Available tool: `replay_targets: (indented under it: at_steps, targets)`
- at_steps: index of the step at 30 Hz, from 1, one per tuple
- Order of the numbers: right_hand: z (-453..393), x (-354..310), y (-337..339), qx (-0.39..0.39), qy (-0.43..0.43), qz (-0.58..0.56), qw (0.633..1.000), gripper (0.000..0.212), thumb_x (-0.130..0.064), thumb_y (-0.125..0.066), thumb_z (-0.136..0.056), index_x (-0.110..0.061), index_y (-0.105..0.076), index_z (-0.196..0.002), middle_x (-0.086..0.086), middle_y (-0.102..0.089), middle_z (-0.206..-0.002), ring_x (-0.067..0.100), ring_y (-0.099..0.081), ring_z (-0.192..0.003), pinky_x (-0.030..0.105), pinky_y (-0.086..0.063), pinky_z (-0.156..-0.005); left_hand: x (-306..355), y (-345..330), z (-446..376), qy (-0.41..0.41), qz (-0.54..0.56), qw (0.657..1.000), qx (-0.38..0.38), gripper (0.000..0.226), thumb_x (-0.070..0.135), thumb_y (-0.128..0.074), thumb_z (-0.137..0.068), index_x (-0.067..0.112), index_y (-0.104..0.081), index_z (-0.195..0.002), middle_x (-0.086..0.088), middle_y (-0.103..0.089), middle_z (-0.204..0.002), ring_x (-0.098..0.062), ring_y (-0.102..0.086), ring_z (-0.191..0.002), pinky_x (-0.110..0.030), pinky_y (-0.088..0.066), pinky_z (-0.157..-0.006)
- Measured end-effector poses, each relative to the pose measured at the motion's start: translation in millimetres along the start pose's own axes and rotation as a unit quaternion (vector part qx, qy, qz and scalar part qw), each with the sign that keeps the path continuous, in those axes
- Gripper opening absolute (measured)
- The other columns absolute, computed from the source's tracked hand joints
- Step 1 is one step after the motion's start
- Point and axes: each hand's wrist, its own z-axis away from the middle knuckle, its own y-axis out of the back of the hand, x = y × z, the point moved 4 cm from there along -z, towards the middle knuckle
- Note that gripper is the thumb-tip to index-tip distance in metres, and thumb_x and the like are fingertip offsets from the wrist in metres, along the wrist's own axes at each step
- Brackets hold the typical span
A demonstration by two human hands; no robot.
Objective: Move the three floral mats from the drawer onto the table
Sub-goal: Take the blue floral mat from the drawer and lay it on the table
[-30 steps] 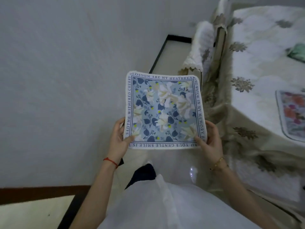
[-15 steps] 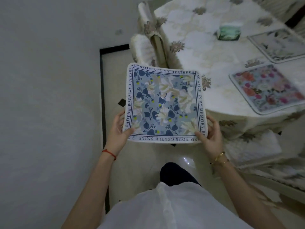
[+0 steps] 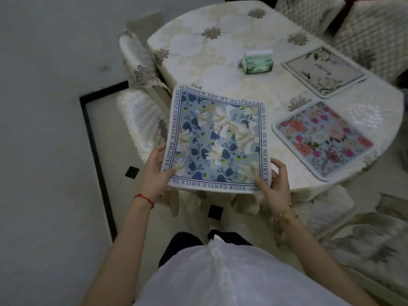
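Blue mat (image 3: 217,140): pinched at its two near corners by your left hand (image 3: 157,171) and right hand (image 3: 274,184).
Position: held flat over the table (image 3: 198,54) near edge.
Free spot: ahead-left; pink mat (image 3: 324,140) and pale mat (image 3: 323,71) fill the right edge.

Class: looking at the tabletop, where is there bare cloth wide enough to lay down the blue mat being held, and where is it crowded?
Free: the left half of the table, bordered by the tissue box and the near edge below the blue mat. Crowded: the right side, where the pink mat and the pale mat lie close together.
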Motion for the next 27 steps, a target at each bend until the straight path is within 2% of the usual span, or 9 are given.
replay_targets:
  at_steps: [6, 9, 13, 15, 17, 20, 24, 26, 27]
  targets:
    - [-62, -3, -17, 0.053, -0.016, -0.002, 0.998, 0.055, 0.012, -0.058, -0.086, -0.016, -0.034, -0.128, 0.005, -0.068, -0.101, 0.011, -0.071, -0.081, 0.025, -0.059, -0.069, 0, -11, -110, 0.02, -0.013, 0.997, -0.07, 0.064, -0.01, -0.064, -0.079, 0.024, -0.046, -0.131, 0.002, -0.063, -0.124, -0.019, -0.063, -0.11, -0.044, -0.056, -0.088]
    - [-91, 0, -31, 0.084, -0.028, -0.004, 0.996, 0.056, 0.013, -0.057, -0.086, -0.015, -0.033, -0.128, 0.005, -0.068, -0.101, 0.011, -0.07, -0.08, 0.023, -0.058, -0.068, -1, -17, -167, 0.022, -0.016, 0.994, -0.108, 0.064, -0.013, -0.065, -0.078, 0.035, -0.053, -0.119, 0.005, -0.066, -0.119, -0.015, -0.066, -0.105, -0.045, -0.058, -0.084]
    - [-124, 10, -55, 0.145, -0.048, -0.013, 0.988, 0.056, 0.013, -0.058, -0.085, -0.015, -0.033, -0.128, 0.009, -0.067, -0.102, 0.023, -0.069, -0.084, 0.03, -0.06, -0.07, 3, -26, -239, 0.016, -0.051, 0.985, -0.162, 0.069, -0.014, -0.063, -0.077, 0.047, -0.053, -0.109, 0.012, -0.07, -0.105, -0.011, -0.068, -0.098, -0.039, -0.059, -0.078]
    - [-139, 16, -67, 0.18, -0.059, -0.017, 0.982, 0.056, 0.012, -0.058, -0.086, -0.014, -0.033, -0.128, 0.009, -0.067, -0.103, 0.017, -0.069, -0.082, 0.029, -0.06, -0.067, 4, -33, -273, 0.016, -0.059, 0.979, -0.196, 0.068, -0.014, -0.062, -0.077, 0.042, -0.051, -0.113, 0.006, -0.07, -0.109, -0.016, -0.068, -0.099, -0.041, -0.06, -0.079]
    - [-153, 22, -79, 0.22, -0.07, -0.023, 0.973, 0.055, 0.011, -0.058, -0.086, -0.014, -0.033, -0.128, 0.01, -0.067, -0.104, 0.013, -0.069, -0.08, 0.028, -0.06, -0.066, 6, -42, -309, 0.013, -0.067, 0.968, -0.24, 0.063, -0.017, -0.061, -0.078, 0.027, -0.048, -0.122, -0.005, -0.066, -0.118, -0.024, -0.066, -0.104, -0.048, -0.056, -0.085]
    - [-171, 32, -97, 0.276, -0.093, -0.036, 0.956, 0.055, 0.01, -0.059, -0.086, -0.014, -0.033, -0.129, 0.011, -0.068, -0.107, 0.026, -0.069, -0.091, 0.041, -0.06, -0.073, 8, -60, -359, 0.007, -0.097, 0.949, -0.3, 0.063, -0.017, -0.06, -0.079, 0.015, -0.043, -0.13, -0.013, -0.06, -0.126, -0.03, -0.061, -0.112, -0.054, -0.052, -0.092]
    - [-192, 41, -117, 0.33, -0.112, -0.031, 0.937, 0.056, 0.009, -0.06, -0.086, -0.013, -0.033, -0.129, 0.016, -0.066, -0.113, 0.029, -0.067, -0.1, 0.042, -0.057, -0.084, 8, -85, -413, -0.011, -0.146, 0.924, -0.354, 0.062, -0.012, -0.061, -0.081, 0.033, -0.045, -0.121, -0.006, -0.06, -0.124, -0.019, -0.059, -0.113, -0.044, -0.05, -0.095]
    - [-201, 44, -124, 0.353, -0.119, -0.014, 0.928, 0.056, 0.006, -0.063, -0.086, -0.015, -0.034, -0.128, 0.011, -0.066, -0.108, 0.03, -0.067, -0.099, 0.042, -0.057, -0.084, 8, -96, -432, -0.017, -0.169, 0.912, -0.374, 0.062, -0.011, -0.062, -0.08, 0.032, -0.044, -0.122, 0.0, -0.062, -0.116, -0.011, -0.059, -0.107, -0.037, -0.049, -0.093]
    - [-205, 46, -127, 0.364, -0.124, -0.004, 0.923, 0.056, 0.005, -0.064, -0.085, -0.014, -0.034, -0.129, 0.009, -0.066, -0.105, 0.03, -0.067, -0.098, 0.044, -0.057, -0.083, 7, -102, -440, -0.022, -0.177, 0.906, -0.385, 0.063, -0.012, -0.062, -0.08, 0.03, -0.044, -0.123, 0.0, -0.062, -0.114, -0.012, -0.059, -0.106, -0.034, -0.05, -0.091]
